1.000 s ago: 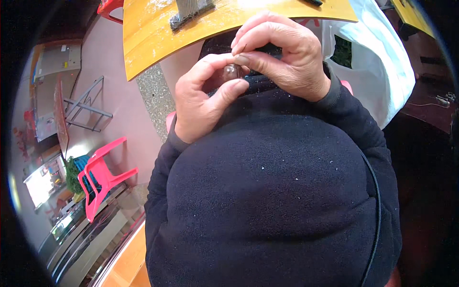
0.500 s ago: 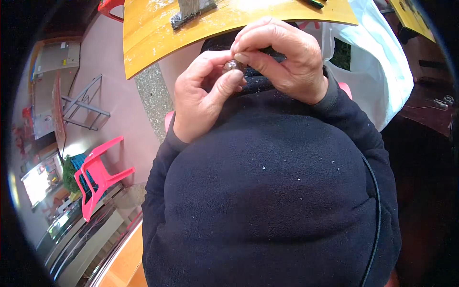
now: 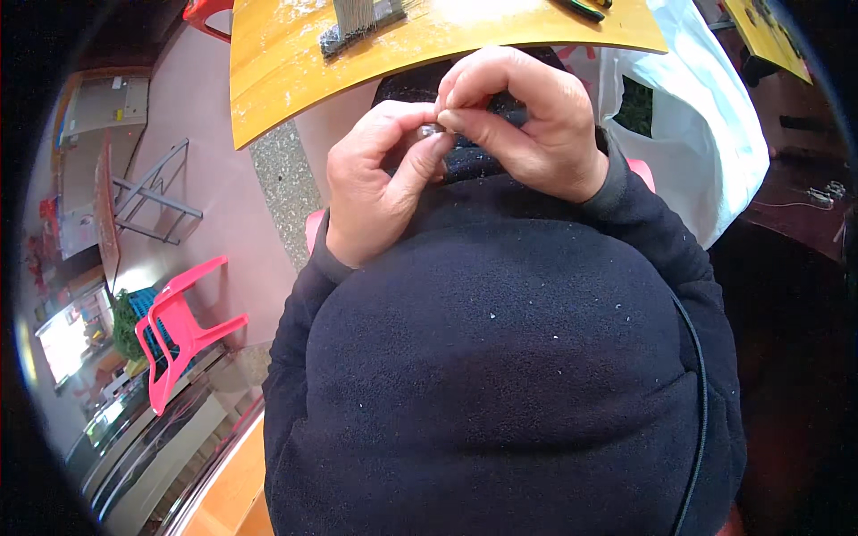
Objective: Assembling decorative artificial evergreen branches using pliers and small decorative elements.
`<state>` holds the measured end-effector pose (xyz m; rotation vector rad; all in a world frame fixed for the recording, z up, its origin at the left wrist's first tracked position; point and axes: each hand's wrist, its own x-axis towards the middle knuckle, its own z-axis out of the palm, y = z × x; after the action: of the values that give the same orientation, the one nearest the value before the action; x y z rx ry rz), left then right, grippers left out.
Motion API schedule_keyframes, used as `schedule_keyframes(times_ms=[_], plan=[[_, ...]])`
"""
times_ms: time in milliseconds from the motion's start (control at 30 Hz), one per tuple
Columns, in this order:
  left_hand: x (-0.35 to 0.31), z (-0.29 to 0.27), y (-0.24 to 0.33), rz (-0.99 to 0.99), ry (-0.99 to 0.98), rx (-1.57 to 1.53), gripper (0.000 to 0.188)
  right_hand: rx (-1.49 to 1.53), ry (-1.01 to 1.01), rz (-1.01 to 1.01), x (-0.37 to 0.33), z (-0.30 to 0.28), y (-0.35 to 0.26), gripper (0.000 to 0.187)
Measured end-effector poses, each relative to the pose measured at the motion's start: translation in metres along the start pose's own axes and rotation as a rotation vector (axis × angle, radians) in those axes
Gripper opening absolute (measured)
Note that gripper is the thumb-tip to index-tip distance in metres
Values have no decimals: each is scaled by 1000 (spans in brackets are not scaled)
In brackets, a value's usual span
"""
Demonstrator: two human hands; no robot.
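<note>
Just beyond my chest, below the table edge, both hands meet fingertip to fingertip. Between thumb and forefinger of my left hand [image 3: 380, 179] is a small shiny, brownish rounded piece [image 3: 429, 130], mostly covered by the fingers; its kind cannot be made out. My right hand [image 3: 536, 129] pinches thumb against forefinger right at that piece. Whatever lies inside this right pinch is hidden or too small to name.
Ahead, a yellow-brown table [image 3: 277, 94] strewn with white flakes bears a bundle of thin grey strands [image 3: 355, 13] on a dark base and dark-handled pliers [image 3: 583, 9]. A white plastic bag [image 3: 706, 134] hangs at the right. A pink chair [image 3: 183, 326] lies toward the left.
Both hands stay together around the small piece. The right hand has shifted slightly down and left, and the piece shows less between the fingers. The pliers show more at the table's far edge.
</note>
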<state>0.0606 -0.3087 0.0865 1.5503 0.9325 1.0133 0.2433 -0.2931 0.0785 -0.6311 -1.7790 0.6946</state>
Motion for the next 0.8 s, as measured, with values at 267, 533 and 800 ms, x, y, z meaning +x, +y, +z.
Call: schedule_keyframes(times_ms=[267,533,800], plan=[[4,-9,-4,323,12,308,13,321,0,207,-1,8,0,16],[-4,-24,5,187,77,74,10,-383,189,-63,32,-30,21,20],[-22,-64,14,248,114,17,7,-1296,-58,80,45,-60,97,33]])
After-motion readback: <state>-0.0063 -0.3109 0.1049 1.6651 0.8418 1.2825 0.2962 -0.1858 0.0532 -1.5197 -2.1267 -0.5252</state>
